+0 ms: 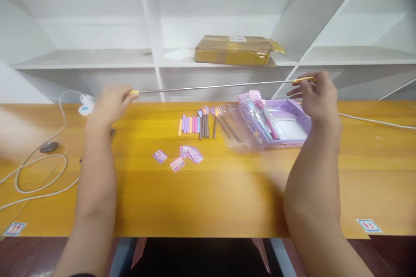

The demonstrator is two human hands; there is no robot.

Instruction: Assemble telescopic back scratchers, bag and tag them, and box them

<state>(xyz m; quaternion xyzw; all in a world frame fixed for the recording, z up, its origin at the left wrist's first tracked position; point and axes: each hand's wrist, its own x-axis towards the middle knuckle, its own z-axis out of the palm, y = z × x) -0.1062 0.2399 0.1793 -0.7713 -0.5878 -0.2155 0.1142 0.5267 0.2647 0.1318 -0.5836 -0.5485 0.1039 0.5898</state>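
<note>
A thin metal telescopic rod (208,87) stretches nearly level above the table's back edge. My left hand (112,103) is closed on its yellow handle end, and my right hand (316,93) pinches the yellow piece at the other end. Below the rod, short coloured handles (190,124) lie in a row beside several metal rods with hand-shaped heads (204,123). More such rods (216,123) are just to their right. Small printed cards (194,155) rest nearer the front. A purple box (289,143) on the right holds wrapped pieces (263,119).
Behind the wooden table (201,199) stand white shelves (113,58) with a taped cardboard box (234,49). White cables (65,160), a black mouse (49,147) and a white plug (86,104) are at the left. Clear plastic wrap (242,143) lies beside the purple box.
</note>
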